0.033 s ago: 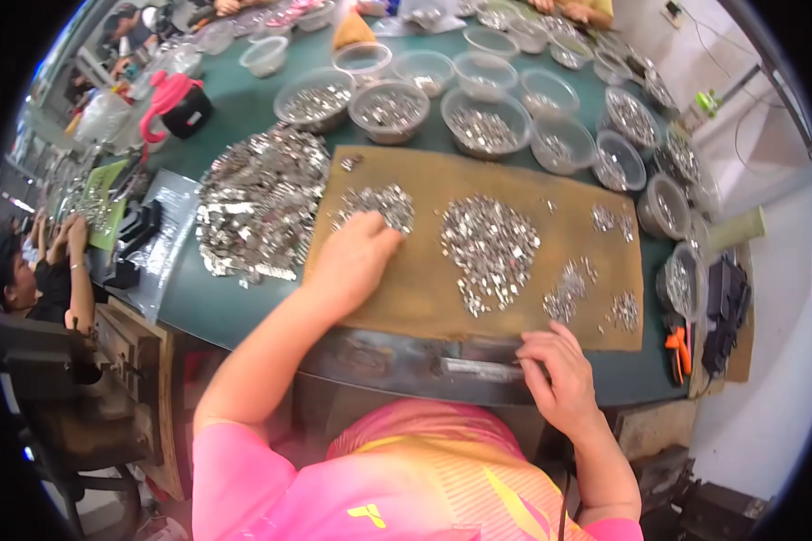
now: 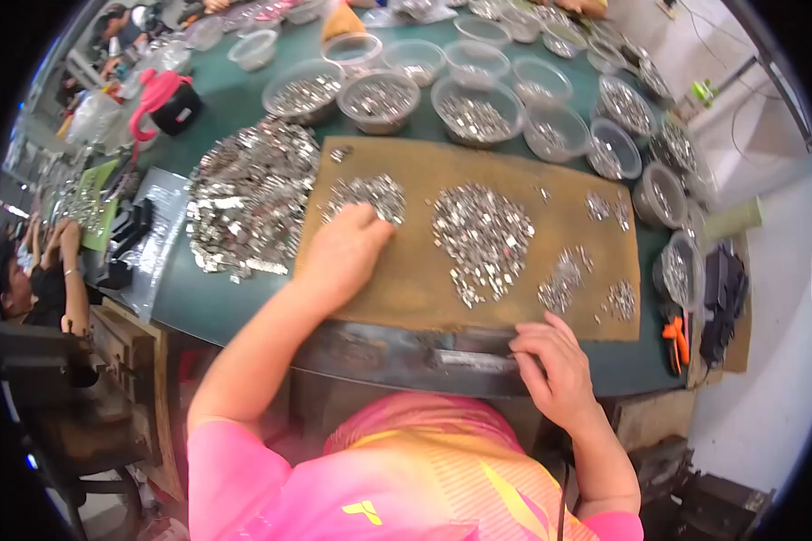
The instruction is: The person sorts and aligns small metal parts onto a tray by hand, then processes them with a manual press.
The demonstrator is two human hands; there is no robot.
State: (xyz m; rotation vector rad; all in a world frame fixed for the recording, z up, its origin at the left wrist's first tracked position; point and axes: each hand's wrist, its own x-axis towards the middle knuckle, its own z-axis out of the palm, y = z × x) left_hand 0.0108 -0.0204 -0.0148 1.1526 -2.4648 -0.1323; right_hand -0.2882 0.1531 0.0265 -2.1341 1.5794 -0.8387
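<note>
At the left part of a brown mat (image 2: 397, 288), my left hand (image 2: 341, 257) reaches into a small pile of shiny metal pieces (image 2: 370, 191). Its fingers are bent and close together, with the tips down at the pile; what they pinch, if anything, is hidden. My right hand (image 2: 558, 371) rests at the table's front edge beside a pale metal strip (image 2: 472, 361). Its fingers are loosely bent, the thumb stands apart from them, and nothing shows in its grasp. A larger heap of metal pieces (image 2: 481, 236) lies mid-mat between the hands.
Left of the mat spreads a big mound of silvery metal parts (image 2: 248, 198). Clear plastic bowls (image 2: 476, 117) of metal bits line the back and right. Smaller piles (image 2: 559, 284) lie on the mat's right. Orange-handled pliers (image 2: 677, 343) sit near the right edge. Another person (image 2: 50, 279) works at left.
The whole view has shifted slightly, so the table sits a little higher and further left. Both hands keep nearly the same places, the left one still at the small pile.
</note>
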